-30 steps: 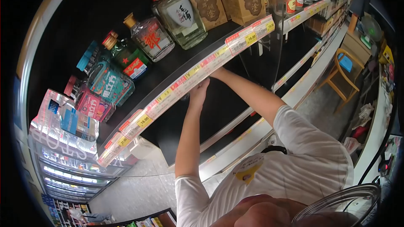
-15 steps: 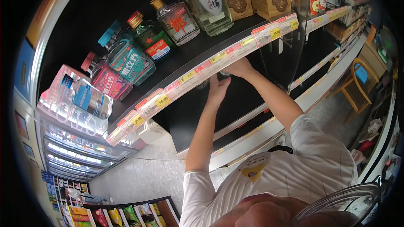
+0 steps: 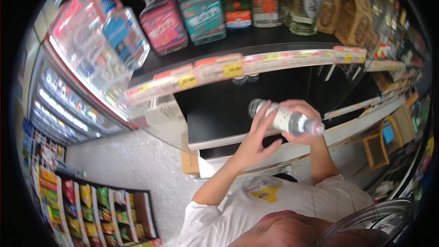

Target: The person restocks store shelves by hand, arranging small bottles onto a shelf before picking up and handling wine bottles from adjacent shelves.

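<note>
A clear bottle (image 3: pixel 298 124) with a pale label and a reddish cap lies tilted between my hands, above the black lower shelf (image 3: pixel 215 114). My right hand (image 3: pixel 304 114) is wrapped round it from the far side. The fingers of my left hand (image 3: pixel 259 137) are spread, their tips against the label near the bottle's base. Under the upper shelf's price strip (image 3: pixel 292 59), the bases of two bottles (image 3: pixel 245 78) show at the back of the lower shelf.
Pink (image 3: pixel 163 23), teal (image 3: pixel 202 11) and green bottles (image 3: pixel 237 7) line the upper shelf, with brown paper packages (image 3: pixel 354 16) further right. Lit coolers (image 3: pixel 68 105) stand at the left, a snack rack (image 3: pixel 96 210) at lower left. A wooden chair (image 3: pixel 382 148) is at the right.
Both hands have come out from under the upper shelf with a bottle, which is now in full view. The camera view has turned, and the shelf edge appears more level.
</note>
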{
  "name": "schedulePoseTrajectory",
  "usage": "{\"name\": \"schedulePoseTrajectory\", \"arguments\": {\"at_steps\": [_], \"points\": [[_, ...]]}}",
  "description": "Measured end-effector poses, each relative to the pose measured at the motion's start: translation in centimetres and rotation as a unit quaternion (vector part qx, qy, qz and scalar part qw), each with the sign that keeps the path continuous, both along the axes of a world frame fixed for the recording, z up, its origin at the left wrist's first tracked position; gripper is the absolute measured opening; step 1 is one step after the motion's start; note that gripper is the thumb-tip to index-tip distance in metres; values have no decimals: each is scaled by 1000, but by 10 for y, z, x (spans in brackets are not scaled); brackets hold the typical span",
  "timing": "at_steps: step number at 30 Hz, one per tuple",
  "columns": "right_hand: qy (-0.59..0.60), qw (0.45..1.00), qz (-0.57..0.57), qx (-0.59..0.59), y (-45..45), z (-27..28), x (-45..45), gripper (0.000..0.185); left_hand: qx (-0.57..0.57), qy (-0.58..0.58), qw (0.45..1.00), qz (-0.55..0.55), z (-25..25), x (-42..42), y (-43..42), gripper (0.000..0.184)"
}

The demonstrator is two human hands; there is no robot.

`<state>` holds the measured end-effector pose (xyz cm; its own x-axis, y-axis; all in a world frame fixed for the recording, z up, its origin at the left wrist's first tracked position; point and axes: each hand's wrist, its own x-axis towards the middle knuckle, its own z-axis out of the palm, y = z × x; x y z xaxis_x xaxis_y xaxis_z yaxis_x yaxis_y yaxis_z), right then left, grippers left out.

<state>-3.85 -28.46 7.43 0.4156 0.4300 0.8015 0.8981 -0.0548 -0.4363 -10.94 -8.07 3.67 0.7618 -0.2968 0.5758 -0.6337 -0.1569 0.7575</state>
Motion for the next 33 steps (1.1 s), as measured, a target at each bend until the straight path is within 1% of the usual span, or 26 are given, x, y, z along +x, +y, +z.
{"name": "schedulePoseTrajectory", "arguments": {"at_steps": [2, 3, 4, 6, 8, 11, 14, 15, 16, 17, 18, 20, 21, 22, 23, 24, 26, 27, 30, 31, 33], "points": [[-34, 992, 120, 20, 6, -8, -1, 71, -17, -5, 1000, -8, 1, -40, 13, 81], [-57, 981, 185, -14, 7, -10, -1, 78, -11, -5, 1000, -13, -1, -58, 22, 80], [-35, 971, 234, -19, 14, -17, -5, 80, -29, 11, 999, -26, -11, -75, 29, 79], [-19, 964, 258, -61, 28, -31, -20, 79, -79, 30, 996, -31, -38, -102, 40, 78], [3, 962, 256, -99, 55, -28, -45, 73, -153, 47, 987, -20, -71, -124, 47, 76], [41, 948, 254, -186, 82, -51, -65, 68, -219, 102, 970, 37, -125, -149, 52, 75], [113, 928, 246, -256, 107, -79, -75, 63, -261, 140, 946, 129, -159, -158, 52, 75], [138, 918, 230, -292, 111, -97, -71, 63, -279, 149, 938, 141, -170, -155, 54, 75], [158, 914, 232, -292, 118, -109, -67, 63, -295, 159, 930, 152, -180, -152, 56, 75], [163, 913, 209, -309, 125, -120, -66, 63, -301, 208, 917, 162, -188, -150, 61, 74], [165, 912, 187, -325, 132, -131, -65, 63, -325, 217, 904, 171, -194, -144, 62, 74], [186, 919, 165, -306, 143, -168, -56, 62, -274, 179, 907, 265, -223, -126, 58, 78], [216, 915, 155, -303, 149, -174, -53, 61, -258, 189, 900, 297, -227, -121, 55, 82], [209, 921, 155, -290, 153, -188, -48, 66, -240, 198, 892, 328, -231, -115, 52, 85], [203, 923, 149, -290, 156, -198, -43, 66, -196, 190, 891, 362, -247, -106, 45, 92], [198, 926, 141, -288, 159, -205, -40, 67, -181, 199, 881, 390, -252, -100, 41, 94], [229, 920, 132, -290, 166, -216, -38, 65, -148, 218, 860, 438, -259, -88, 36, 97], [244, 917, 126, -290, 169, -221, -36, 64, -147, 204, 858, 448, -260, -82, 39, 100], [409, 864, 122, -267, 175, -235, -28, 67, -176, 251, 854, 421, -263, -77, 39, 99], [349, 890, 102, -276, 179, -238, -25, 66, -184, 246, 858, 411, -268, -75, 37, 99], [356, 891, 79, -273, 185, -240, -19, 65, -197, 236, 869, 389, -278, -72, 32, 98]]}}
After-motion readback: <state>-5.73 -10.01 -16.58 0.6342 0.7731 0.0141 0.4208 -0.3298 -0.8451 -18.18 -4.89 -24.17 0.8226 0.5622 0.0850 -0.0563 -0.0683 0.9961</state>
